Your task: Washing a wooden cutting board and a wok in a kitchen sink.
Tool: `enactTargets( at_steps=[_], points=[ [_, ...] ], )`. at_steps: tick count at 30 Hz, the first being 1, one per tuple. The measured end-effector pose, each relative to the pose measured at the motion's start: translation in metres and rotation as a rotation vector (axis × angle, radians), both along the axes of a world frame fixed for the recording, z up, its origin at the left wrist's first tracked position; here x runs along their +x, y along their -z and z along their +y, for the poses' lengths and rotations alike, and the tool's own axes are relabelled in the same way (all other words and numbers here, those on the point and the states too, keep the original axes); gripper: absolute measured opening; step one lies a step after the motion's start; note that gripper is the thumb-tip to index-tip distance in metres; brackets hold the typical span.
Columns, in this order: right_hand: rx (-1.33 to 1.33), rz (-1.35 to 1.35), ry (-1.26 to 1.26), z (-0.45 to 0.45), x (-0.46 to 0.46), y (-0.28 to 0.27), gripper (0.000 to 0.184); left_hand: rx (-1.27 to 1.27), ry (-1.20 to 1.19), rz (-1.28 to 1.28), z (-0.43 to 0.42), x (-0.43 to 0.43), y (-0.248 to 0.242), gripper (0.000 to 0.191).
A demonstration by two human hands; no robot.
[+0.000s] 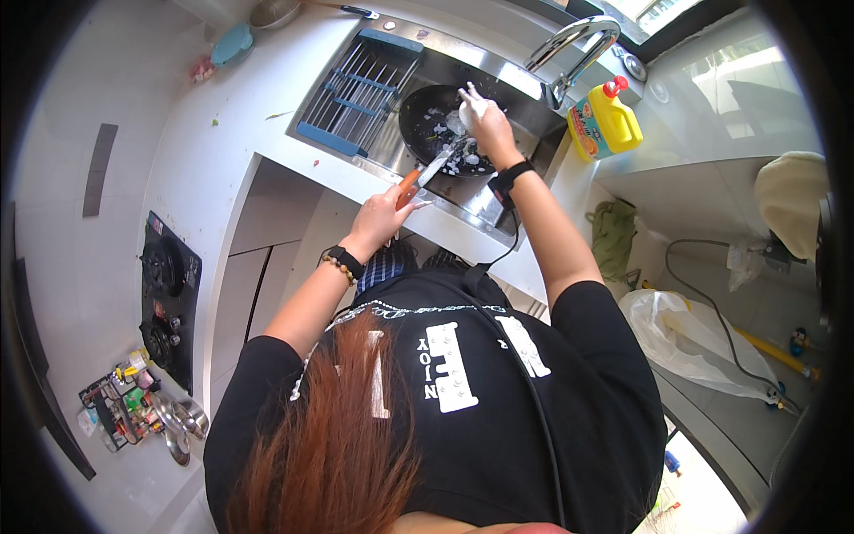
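Note:
A dark pan (417,110) with white suds and bits in it lies in the steel sink (534,143). My left hand (380,217) is closed around the orange-brown handle (408,183) of a metal utensil, whose light, sudsy blade (437,167) reaches over the pan; its exact kind cannot be told. Over the pan's right part, my right hand (492,130) holds a white, soft-looking thing (471,115), perhaps a sponge or cloth, near the far end of the utensil.
A rack with blue ends (393,40) spans the sink's left side. Behind the sink rises a chrome faucet (580,30); a yellow detergent jug (600,127) with a red cap stands right. Far left are a black gas hob (187,267) and a condiment rack (110,407).

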State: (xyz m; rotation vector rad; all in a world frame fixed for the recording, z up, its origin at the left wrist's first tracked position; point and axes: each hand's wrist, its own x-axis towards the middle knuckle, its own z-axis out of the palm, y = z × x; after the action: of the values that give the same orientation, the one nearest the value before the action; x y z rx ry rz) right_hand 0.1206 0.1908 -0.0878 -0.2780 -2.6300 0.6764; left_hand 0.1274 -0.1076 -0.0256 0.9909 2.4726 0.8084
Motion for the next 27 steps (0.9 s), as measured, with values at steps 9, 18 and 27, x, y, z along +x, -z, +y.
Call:
enactTargets(
  at_steps=[9,18,27],
  points=[
    [0.099,-0.068,0.001,0.012,0.003,0.006,0.041,-0.040,0.044,0.012,-0.005,-0.004,0.001,0.031],
    [0.099,-0.044,-0.090,0.000,0.004,0.007,0.044,0.041,0.029,-0.039,-0.005,0.001,-0.017,0.029],
    [-0.209,-0.137,-0.022,-0.001,0.010,0.010,0.042,0.008,0.044,-0.034,-0.012,0.001,-0.013,0.028]
  ],
)
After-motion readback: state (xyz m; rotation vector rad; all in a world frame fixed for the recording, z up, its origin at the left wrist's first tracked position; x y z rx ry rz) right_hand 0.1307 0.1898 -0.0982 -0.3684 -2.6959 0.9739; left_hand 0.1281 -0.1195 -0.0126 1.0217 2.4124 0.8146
